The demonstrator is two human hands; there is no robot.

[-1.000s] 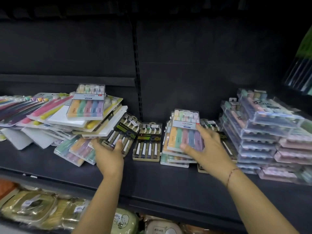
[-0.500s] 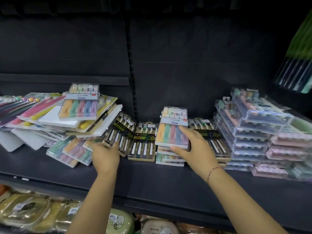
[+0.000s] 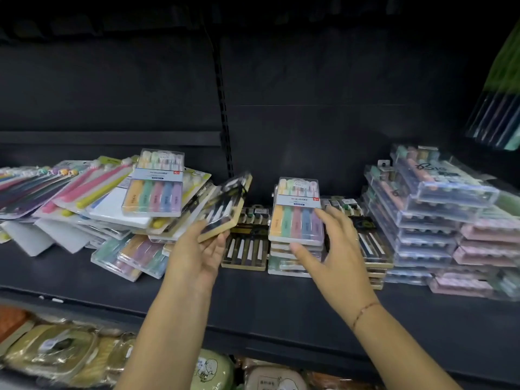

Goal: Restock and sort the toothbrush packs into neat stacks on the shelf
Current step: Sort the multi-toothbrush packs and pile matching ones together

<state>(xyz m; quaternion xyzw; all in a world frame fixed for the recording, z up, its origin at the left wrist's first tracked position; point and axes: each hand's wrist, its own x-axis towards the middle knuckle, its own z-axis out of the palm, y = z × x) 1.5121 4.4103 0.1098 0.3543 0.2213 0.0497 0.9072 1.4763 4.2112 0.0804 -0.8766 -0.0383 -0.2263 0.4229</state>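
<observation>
Toothbrush pack [image 3: 225, 204], flat black-and-tan plastic: I'm seeing left hand [image 3: 197, 254] fingers clamping it, right hand [image 3: 337, 257] fingers hovering apart at glossy pastel stack [image 3: 295, 220].

The person shows as two forearms and two hands, bare as far as the lower edge of the view. The left forearm [image 3: 168, 333] lies at about 7 o'clock from the middle of the view, and the right forearm [image 3: 402, 350] at about 5 o'clock. Round the right wrist, also near 5 o'clock, runs a bracelet [image 3: 364, 312]: one thin reddish-brown cord, crossing the wrist on a slant. The left hand [image 3: 197, 249] and the right hand [image 3: 334, 257] are uncovered.
</observation>
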